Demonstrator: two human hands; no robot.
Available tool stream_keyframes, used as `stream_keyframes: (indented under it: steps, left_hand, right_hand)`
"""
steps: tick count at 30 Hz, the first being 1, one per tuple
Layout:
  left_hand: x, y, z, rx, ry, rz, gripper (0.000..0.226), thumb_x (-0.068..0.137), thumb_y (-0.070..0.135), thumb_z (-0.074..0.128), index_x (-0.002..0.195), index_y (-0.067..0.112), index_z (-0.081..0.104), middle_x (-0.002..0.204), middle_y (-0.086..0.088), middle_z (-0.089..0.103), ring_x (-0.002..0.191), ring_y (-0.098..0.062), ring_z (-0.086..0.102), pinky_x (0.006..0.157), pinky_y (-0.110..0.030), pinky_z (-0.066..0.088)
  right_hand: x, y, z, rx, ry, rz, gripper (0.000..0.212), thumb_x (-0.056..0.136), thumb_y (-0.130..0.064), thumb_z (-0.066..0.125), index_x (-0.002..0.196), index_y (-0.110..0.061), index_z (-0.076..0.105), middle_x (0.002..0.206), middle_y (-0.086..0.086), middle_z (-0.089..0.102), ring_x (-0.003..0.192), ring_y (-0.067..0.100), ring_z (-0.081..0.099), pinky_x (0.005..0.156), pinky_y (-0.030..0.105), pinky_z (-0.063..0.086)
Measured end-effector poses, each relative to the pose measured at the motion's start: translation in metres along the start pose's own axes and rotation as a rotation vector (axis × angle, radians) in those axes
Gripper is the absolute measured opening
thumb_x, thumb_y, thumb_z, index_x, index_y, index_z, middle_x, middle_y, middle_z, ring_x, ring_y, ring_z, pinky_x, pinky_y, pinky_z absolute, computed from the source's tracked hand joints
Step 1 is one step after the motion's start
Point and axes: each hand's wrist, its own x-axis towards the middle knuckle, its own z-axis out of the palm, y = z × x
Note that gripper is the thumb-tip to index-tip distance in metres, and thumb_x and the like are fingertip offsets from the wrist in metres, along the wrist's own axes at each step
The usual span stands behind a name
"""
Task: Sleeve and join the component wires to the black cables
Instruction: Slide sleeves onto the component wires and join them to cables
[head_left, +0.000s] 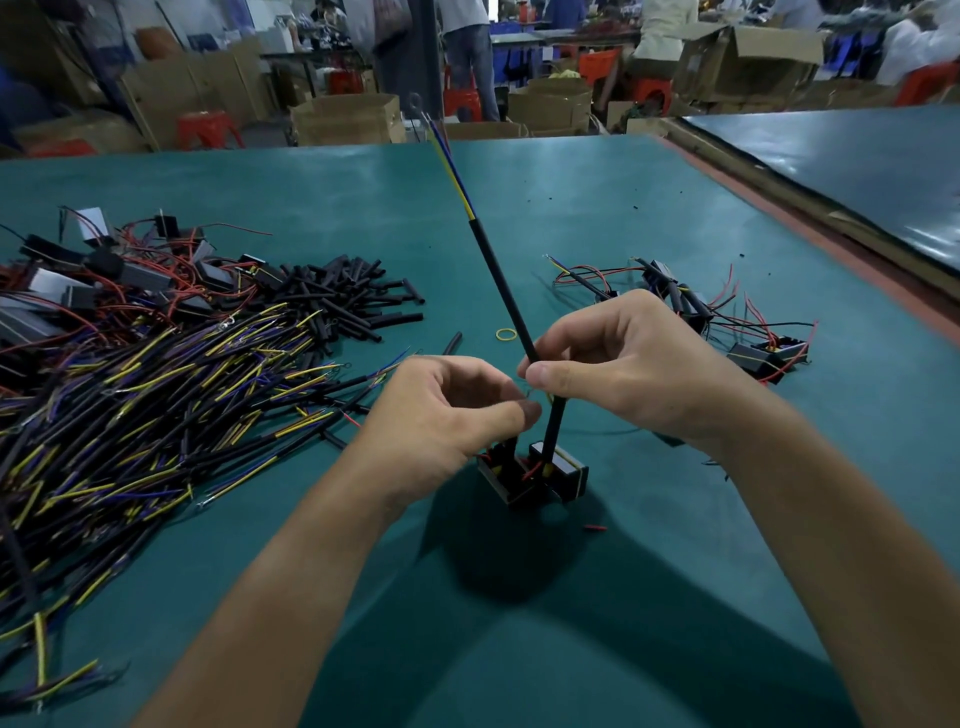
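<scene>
A black cable (498, 280) stands up from the middle of the green table, its yellow and blue wires fanning out at the top. My right hand (618, 364) pinches this cable low down between thumb and fingers. My left hand (447, 415) pinches thin wire ends right beside the right thumb. Below both hands hangs a small black component (535, 475) with yellow tape and short red wires; it hovers just above the table. A black sleeve (553, 428) runs from the component up to my right hand.
A big heap of black cables (130, 405) with yellow and blue tips fills the left. Loose black sleeves (343, 296) and spare components (57, 291) lie behind it. Joined assemblies (727, 322) lie at the right. A yellow rubber band (506, 334) lies near the cable.
</scene>
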Motion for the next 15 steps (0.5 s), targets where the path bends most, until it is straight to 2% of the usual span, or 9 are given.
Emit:
stream_keyframes:
  steps: [2,5,8,11,15]
  left_hand:
    - [0.0000,0.0005,-0.0002,0.008,0.023,0.014,0.006,0.078,0.006,0.078,0.076,0.004,0.072,0.080,-0.020,0.073,0.068,-0.016,0.060,0.066,-0.026,0.050]
    - [0.0007,0.0004,-0.0006,0.001,0.059,0.034,0.008,0.074,0.001,0.080,0.073,0.006,0.073,0.076,-0.017,0.073,0.065,-0.016,0.062,0.063,-0.022,0.052]
    - [0.0020,-0.0017,-0.0008,0.005,0.111,0.030,0.017,0.070,0.002,0.084,0.069,0.012,0.070,0.070,-0.013,0.073,0.063,-0.018,0.064,0.065,-0.027,0.053]
    - [0.0022,-0.0035,-0.0015,0.018,0.139,0.024,0.022,0.068,0.004,0.085,0.068,0.012,0.064,0.072,-0.017,0.073,0.066,-0.022,0.065,0.066,-0.031,0.054]
    - [0.0024,-0.0046,0.0000,0.051,0.161,0.060,0.019,0.070,0.004,0.085,0.068,0.008,0.067,0.070,-0.016,0.072,0.060,-0.019,0.063,0.062,-0.030,0.052]
  right_hand:
    - [0.0002,0.0008,0.0003,0.003,0.000,-0.006,0.019,0.074,-0.035,0.074,0.081,-0.017,0.076,0.073,0.028,0.061,0.063,0.018,0.044,0.060,0.037,0.034]
    - [0.0004,0.0013,-0.0002,0.002,-0.008,-0.018,0.020,0.075,-0.036,0.074,0.082,-0.018,0.076,0.078,0.031,0.063,0.065,0.019,0.047,0.062,0.039,0.038]
    - [0.0004,0.0003,-0.0009,0.009,-0.025,-0.007,0.013,0.074,-0.032,0.073,0.079,-0.021,0.076,0.087,0.032,0.067,0.072,0.021,0.054,0.068,0.053,0.049]
    - [-0.0005,0.0001,-0.0019,0.022,-0.025,0.009,0.005,0.072,-0.023,0.071,0.074,-0.021,0.075,0.083,0.019,0.073,0.072,0.018,0.061,0.077,0.053,0.053]
    - [-0.0015,-0.0004,-0.0027,0.007,-0.021,0.012,0.007,0.072,-0.023,0.072,0.078,-0.021,0.075,0.082,0.022,0.071,0.072,0.021,0.060,0.076,0.057,0.052]
